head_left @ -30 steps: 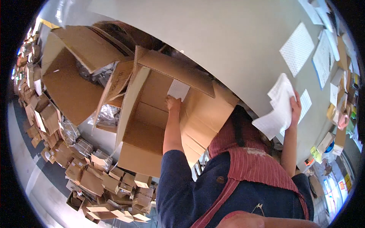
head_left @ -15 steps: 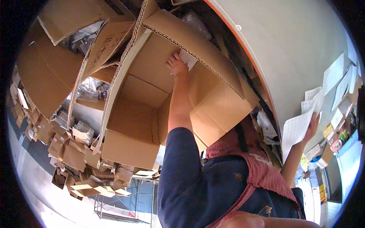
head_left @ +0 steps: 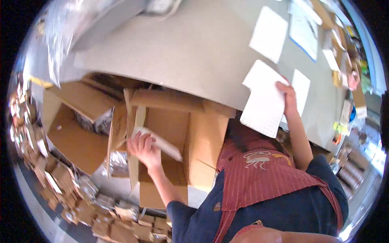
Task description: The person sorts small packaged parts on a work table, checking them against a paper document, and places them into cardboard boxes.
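Observation:
My left hand (head_left: 145, 150) is closed on a flat white piece (head_left: 164, 143), which looks like paper and is blurred by motion. It is over the left side of an open, tall cardboard box (head_left: 164, 121); the part of the box I can see into shows bare brown walls. In my right hand (head_left: 288, 96) are white sheets of paper (head_left: 263, 103) with faint print, gripped at their right edge. They hang over the near edge of the grey table (head_left: 170, 60), in front of a red striped apron (head_left: 259, 178).
A second open box (head_left: 81, 133) with clear plastic wrap in it stands at the left. Loose sheets (head_left: 269, 34) and a clipboard (head_left: 304, 32) lie on the table. Clear plastic film (head_left: 60, 40) hangs at the upper left. Many cartons (head_left: 113, 231) cover the floor at lower left.
My left hand has come up out of the box, drawing the white piece leftward. The view has swung toward the table. My right hand still holds the sheets, now seen flatter and more fully.

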`<state>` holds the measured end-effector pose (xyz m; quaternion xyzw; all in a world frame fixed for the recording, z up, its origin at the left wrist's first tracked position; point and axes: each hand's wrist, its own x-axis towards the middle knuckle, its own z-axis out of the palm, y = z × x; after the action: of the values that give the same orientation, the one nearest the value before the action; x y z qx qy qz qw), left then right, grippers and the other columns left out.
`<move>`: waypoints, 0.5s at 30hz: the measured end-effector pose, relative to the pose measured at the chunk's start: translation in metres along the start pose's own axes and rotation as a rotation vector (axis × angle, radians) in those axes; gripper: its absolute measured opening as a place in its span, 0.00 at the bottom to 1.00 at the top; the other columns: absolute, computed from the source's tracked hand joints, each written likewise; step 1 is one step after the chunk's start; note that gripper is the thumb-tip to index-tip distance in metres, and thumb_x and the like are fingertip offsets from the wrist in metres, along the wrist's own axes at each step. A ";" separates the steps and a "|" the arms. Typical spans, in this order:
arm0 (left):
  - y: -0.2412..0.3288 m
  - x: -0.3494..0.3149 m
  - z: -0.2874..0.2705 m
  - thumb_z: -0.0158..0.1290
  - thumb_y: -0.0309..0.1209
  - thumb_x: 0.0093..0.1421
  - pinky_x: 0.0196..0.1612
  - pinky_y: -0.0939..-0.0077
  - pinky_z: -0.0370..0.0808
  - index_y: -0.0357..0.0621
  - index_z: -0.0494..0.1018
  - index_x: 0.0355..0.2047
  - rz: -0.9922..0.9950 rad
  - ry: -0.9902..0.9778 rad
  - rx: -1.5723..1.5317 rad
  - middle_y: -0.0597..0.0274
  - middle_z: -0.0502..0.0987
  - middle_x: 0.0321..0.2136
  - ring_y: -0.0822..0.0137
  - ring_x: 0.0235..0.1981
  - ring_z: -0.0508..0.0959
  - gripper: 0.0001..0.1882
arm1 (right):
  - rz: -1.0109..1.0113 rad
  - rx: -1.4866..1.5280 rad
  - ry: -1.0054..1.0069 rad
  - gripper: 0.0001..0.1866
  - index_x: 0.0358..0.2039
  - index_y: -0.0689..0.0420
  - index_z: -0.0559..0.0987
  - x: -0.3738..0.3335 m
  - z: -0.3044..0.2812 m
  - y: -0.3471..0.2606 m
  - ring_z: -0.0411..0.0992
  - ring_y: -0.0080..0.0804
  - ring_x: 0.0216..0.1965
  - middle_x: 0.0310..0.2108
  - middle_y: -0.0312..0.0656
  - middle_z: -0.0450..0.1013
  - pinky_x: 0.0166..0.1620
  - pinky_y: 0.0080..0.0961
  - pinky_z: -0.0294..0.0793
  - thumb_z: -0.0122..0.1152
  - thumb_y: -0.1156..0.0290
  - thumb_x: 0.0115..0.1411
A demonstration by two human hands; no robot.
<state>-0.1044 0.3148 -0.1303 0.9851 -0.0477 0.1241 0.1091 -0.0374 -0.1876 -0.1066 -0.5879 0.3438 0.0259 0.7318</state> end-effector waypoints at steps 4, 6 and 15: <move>0.061 0.069 -0.073 0.48 0.22 0.44 0.65 0.46 0.54 0.51 0.70 0.18 0.179 0.161 0.014 0.72 0.79 0.32 0.61 0.51 0.75 0.07 | 0.049 0.166 -0.156 0.28 0.52 0.64 0.73 -0.022 -0.010 -0.017 0.77 0.35 0.41 0.41 0.47 0.77 0.46 0.31 0.80 0.68 0.75 0.48; 0.119 0.110 -0.087 0.48 0.22 0.43 0.65 0.47 0.54 0.51 0.71 0.18 0.356 0.214 -0.082 0.72 0.79 0.33 0.60 0.54 0.73 0.06 | 0.033 0.269 -0.311 0.23 0.47 0.62 0.76 -0.028 -0.031 -0.027 0.77 0.32 0.39 0.40 0.44 0.77 0.45 0.27 0.78 0.65 0.77 0.47; 0.386 0.189 0.013 0.54 0.23 0.41 0.67 0.42 0.44 0.41 0.78 0.21 0.965 0.014 -0.257 0.59 0.77 0.37 0.54 0.59 0.66 0.05 | -0.267 0.792 -0.261 0.29 0.50 0.64 0.74 -0.080 -0.169 -0.059 0.78 0.44 0.40 0.41 0.50 0.77 0.47 0.38 0.80 0.66 0.70 0.45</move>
<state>0.0344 -0.0758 -0.0161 0.8284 -0.5123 0.1601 0.1602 -0.1523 -0.3252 -0.0264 -0.2930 0.1530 -0.1285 0.9350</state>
